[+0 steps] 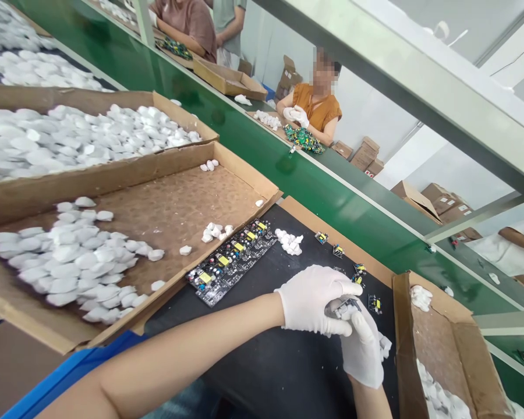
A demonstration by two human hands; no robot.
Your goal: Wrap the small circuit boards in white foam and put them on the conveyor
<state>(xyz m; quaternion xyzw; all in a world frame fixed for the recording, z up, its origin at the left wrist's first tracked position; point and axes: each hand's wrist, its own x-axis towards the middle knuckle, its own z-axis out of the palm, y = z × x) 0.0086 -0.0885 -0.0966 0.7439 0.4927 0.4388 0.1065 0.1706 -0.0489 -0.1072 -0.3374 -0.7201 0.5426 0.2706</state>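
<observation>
Both my hands wear white gloves and meet over the black mat (262, 349). My left hand (312, 299) is closed round a small white housing with a circuit board (347, 307) in it. My right hand (362, 349) grips the same piece from below. A panel of small circuit boards (231, 259) with yellow parts lies on the mat to the left of my hands. Several loose small boards (338, 250) lie just beyond my hands, beside a little heap of white housings (289, 241).
A cardboard tray (179, 209) at left holds white housings (74, 256); more full trays sit behind it. Another carton (445, 343) with housings stands at right. A green conveyor belt (314, 186) runs diagonally. A person in an orange top (317, 107) and others work across it.
</observation>
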